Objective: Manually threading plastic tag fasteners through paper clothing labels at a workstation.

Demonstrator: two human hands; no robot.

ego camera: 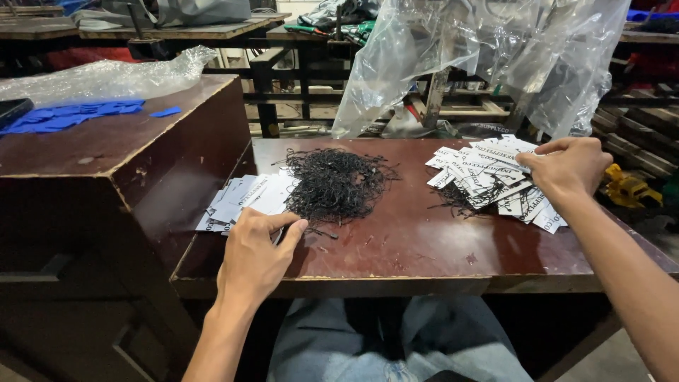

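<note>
1. Dark brown wooden table (424, 247), worn top, scratched, runs across the middle of the view; the person sits at its near edge, jeans-clad knees (396, 346) under it.
2. Big wooden box-like block (106, 163) at left, higher than the table, butted against its left end. On top: scattered blue tags (71, 117) and a crumpled clear plastic sheet (106, 74).
3. Large clear plastic bag (488, 56) hangs or drapes behind the table's far edge, over wooden frames and benches in the background.
4. Tangle of black strings (336, 185) lies at table centre-left, a loose round heap, a few strands straying toward the near side.
5. Pile of white printed tags (488, 180) at right, fanned and overlapping, some black strings mixed in at its left edge.
6. Second, flatter stack of white tags (244, 201) at left, between the box and the string heap, partly tucked under the heap.
7. Right hand (566, 170) rests on top of the right pile, palm down, fingers curled onto the tags, thumb and forefinger pinched together; looks like it grips one tag, but the grip point is hidden, cannot be sure.
8. Left hand (258, 258) sits at the near edge of the string heap, just beside the left stack; fingers bent inward, thumb meeting the forefinger in a pinch on one string end.
9. Yellow toy-like object (629, 187) off the table's right end, low, partly out of view.
</note>
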